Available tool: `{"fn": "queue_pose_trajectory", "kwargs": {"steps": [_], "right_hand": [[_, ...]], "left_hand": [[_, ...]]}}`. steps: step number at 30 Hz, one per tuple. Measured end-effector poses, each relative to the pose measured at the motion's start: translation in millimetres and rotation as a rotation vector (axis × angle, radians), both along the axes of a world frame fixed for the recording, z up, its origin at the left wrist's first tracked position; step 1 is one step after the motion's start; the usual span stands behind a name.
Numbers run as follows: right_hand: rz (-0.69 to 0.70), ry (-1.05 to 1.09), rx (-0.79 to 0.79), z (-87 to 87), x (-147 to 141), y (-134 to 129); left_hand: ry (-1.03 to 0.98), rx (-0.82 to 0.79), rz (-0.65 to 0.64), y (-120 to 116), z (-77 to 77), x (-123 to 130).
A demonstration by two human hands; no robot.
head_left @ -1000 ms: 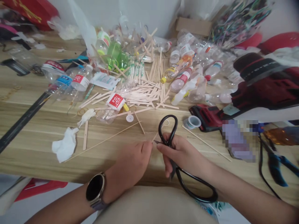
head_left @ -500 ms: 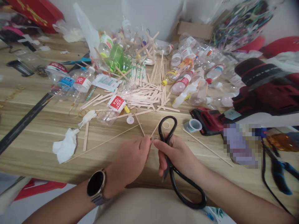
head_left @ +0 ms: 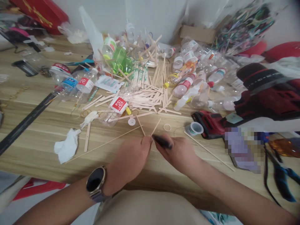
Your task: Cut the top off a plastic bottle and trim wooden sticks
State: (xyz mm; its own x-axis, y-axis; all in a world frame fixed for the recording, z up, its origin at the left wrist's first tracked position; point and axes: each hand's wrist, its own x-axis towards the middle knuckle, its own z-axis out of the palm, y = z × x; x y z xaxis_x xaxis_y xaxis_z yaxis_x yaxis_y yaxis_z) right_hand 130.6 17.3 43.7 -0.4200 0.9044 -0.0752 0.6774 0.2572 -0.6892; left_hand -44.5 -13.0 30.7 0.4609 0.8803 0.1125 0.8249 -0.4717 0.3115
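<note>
Near the table's front edge, my left hand (head_left: 131, 159), wearing a watch, pinches thin wooden sticks (head_left: 141, 125) whose upper ends stick out in a V above the fingertips. Close against it on the right, my right hand (head_left: 179, 153) is closed round the black-handled scissors (head_left: 162, 141). The handles show almost edge-on, and fingers hide the rest. Their point of contact with the sticks is hidden. A white rubber ring (head_left: 167, 127) and a white round cap (head_left: 131, 122) lie just beyond the hands.
Flat craft sticks (head_left: 147, 98) and plastic bottles (head_left: 185, 84) crowd the back. A red power drill (head_left: 264, 93), small plastic cup (head_left: 194, 128) and pliers (head_left: 281, 181) are right. Crumpled tissue (head_left: 67, 145), a long skewer (head_left: 105, 143) and a black bar (head_left: 25, 123) lie left.
My right hand has turned the scissors: the large loops that faced the camera now appear as a short dark shape by the fingertips. My left hand keeps its pinch on the sticks.
</note>
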Motion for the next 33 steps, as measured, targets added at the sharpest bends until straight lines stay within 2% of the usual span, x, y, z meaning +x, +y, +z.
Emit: {"fn": "queue_pose_trajectory", "kwargs": {"steps": [4,6,8,12,14,20,26,30,33], "right_hand": [[0.008,0.291,-0.469,-1.7,-7.9,0.7],[0.004,0.37,-0.588,-4.1,-10.6,0.9],[-0.016,0.362,-0.544,-7.2,-10.3,1.7],[-0.047,0.196,-0.132,-13.1,-4.1,5.9],[-0.028,0.142,-0.04,-14.4,-2.6,7.4],[0.1,0.167,-0.221,-11.8,-9.2,4.6],[0.03,0.117,-0.076,-10.4,-5.9,6.2],[0.112,0.128,-0.14,-9.0,-4.1,3.8],[0.098,0.112,-0.086,-9.1,-3.2,2.3]], "left_hand": [[0.127,0.044,0.021,2.3,3.8,1.7],[0.162,0.021,0.026,3.7,5.3,2.5],[0.161,-0.032,0.046,4.7,6.0,2.9],[0.129,-0.13,0.054,4.5,6.2,2.4],[0.143,-0.156,0.047,3.3,6.3,1.9],[0.181,-0.156,0.072,1.3,7.4,0.1],[0.142,-0.207,0.036,2.0,10.6,-2.8],[0.198,-0.192,0.023,0.4,11.3,-3.6],[0.194,-0.185,0.018,-0.1,12.6,-3.7]]}}
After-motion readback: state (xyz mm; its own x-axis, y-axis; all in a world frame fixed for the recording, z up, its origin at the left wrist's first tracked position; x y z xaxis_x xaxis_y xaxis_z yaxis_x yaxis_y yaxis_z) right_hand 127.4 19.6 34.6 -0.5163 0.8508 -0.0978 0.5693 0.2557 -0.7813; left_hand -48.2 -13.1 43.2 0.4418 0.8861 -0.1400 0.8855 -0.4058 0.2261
